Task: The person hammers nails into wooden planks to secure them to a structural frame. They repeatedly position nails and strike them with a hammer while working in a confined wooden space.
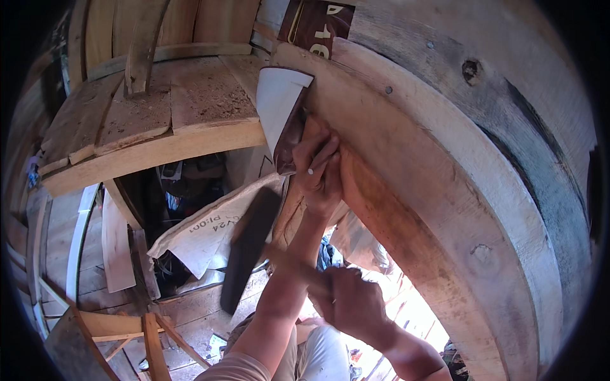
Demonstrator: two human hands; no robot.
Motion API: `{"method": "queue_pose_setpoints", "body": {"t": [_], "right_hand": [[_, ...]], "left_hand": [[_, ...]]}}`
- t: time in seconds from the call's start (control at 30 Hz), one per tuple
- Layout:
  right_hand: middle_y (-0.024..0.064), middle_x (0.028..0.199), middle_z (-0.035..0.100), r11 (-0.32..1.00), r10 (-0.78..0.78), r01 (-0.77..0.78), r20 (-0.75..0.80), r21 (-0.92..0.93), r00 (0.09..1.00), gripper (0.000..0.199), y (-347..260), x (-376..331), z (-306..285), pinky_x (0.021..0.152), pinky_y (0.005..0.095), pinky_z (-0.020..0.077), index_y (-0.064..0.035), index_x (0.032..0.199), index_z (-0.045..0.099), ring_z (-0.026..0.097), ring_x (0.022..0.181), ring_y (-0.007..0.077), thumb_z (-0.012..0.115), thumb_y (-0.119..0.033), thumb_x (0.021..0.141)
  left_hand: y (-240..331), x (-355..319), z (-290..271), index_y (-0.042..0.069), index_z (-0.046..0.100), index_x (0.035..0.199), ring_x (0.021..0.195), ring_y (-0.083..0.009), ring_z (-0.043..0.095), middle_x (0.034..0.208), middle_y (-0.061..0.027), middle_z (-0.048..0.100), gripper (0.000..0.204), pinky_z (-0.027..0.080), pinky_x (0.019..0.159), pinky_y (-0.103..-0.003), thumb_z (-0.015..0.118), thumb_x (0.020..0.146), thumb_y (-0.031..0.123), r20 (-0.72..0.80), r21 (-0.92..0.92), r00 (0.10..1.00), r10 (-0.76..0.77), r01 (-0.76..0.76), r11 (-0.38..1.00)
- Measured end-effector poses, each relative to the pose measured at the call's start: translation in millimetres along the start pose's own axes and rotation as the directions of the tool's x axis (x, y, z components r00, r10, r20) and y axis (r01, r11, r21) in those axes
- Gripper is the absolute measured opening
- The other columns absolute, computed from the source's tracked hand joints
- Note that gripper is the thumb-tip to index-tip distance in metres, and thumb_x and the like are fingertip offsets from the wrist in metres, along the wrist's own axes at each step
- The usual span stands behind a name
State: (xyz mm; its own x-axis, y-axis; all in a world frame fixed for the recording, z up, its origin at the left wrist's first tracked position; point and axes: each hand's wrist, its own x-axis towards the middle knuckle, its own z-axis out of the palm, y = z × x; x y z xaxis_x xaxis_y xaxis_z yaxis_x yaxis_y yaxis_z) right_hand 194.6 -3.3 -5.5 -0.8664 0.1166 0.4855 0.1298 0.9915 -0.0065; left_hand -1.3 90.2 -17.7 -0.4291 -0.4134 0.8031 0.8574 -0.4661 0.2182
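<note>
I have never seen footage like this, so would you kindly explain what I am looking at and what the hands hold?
There is no machine: a person wears a wide fisheye camera on the head, looking down at their own arms, so straight edges bend. The left hand presses a broad wedge-shaped blade against a thick curved beam. The right hand grips the handle of a dark mallet, raised and blurred. To the left, rough planks form a platform, with a printed sack below.

Left hand point(318, 168) steadying chisel point(283, 117) (on plank point(445, 159)), right hand point(349, 301) gripping mallet point(248, 247).
</note>
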Motion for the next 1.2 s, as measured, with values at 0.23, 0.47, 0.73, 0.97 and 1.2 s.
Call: {"method": "queue_pose_setpoints", "body": {"t": [0.23,0.47,0.73,0.97,1.2], "right_hand": [[0.0103,0.067,0.052,0.991,0.13,-0.13,-0.002,-0.025,0.992,0.027,12,6,5,0.04,0.0349,0.0443,-0.0021,0.087,0.051,0.055,0.052,0.0245,0.059,-0.028,0.083],[0.005,0.062,0.05,0.919,-0.033,0.117,0.223,-0.377,0.974,0.028,17,0,13,0.038,0.0322,0.0426,-0.0066,0.08,0.05,0.052,0.045,0.0203,0.064,-0.03,0.076],[0.0054,0.06,0.046,0.972,-0.156,0.197,0.278,-0.129,0.948,0.02,2,-7,4,0.038,0.0313,0.043,-0.0058,0.084,0.05,0.055,0.052,0.0208,0.058,-0.024,0.08],[0.0167,0.066,0.057,0.983,0.146,-0.15,0.04,0.102,0.988,0.034,2,-4,-6,0.047,0.0397,0.0477,0.0017,0.093,0.049,0.06,0.055,0.034,0.068,-0.021,0.077],[0.0074,0.061,0.053,0.986,-0.065,0.082,-0.12,0.147,0.991,0.033,-12,4,-19,0.038,0.0322,0.0441,-0.0019,0.087,0.053,0.056,0.047,0.0229,0.07,-0.027,0.073]], "left_hand": [[-3,9,-7,-0.005,0.065,0.098,0.1,-0.0265,0.054,0.109,-0.0173,0.058,0.022,0.04,0.089,-0.032,0.053,0.079,-0.003,-0.009,0.033,0.999,0.043,-0.043,0.999],[2,1,-3,-0.001,0.065,0.098,0.099,-0.0269,0.053,0.108,-0.0152,0.059,0.022,0.04,0.087,-0.034,0.056,0.078,-0.003,0.011,0.038,1.0,-0.002,0.002,0.999],[-1,-3,0,-0.004,0.065,0.098,0.1,-0.0267,0.054,0.109,-0.0167,0.057,0.022,0.041,0.088,-0.032,0.054,0.079,0.0,0.035,0.044,0.999,-0.022,0.02,0.999],[-5,3,-4,-0.005,0.061,0.104,0.099,-0.0263,0.053,0.112,-0.0161,0.057,0.028,0.04,0.087,-0.032,0.053,0.078,0.001,0.051,0.081,0.999,0.008,-0.012,0.997],[-5,5,-2,0.002,0.062,0.103,0.098,-0.029,0.05,0.11,-0.0135,0.059,0.027,0.036,0.089,-0.037,0.056,0.077,0.002,0.001,-0.077,1.0,-0.031,0.031,0.997]]}}
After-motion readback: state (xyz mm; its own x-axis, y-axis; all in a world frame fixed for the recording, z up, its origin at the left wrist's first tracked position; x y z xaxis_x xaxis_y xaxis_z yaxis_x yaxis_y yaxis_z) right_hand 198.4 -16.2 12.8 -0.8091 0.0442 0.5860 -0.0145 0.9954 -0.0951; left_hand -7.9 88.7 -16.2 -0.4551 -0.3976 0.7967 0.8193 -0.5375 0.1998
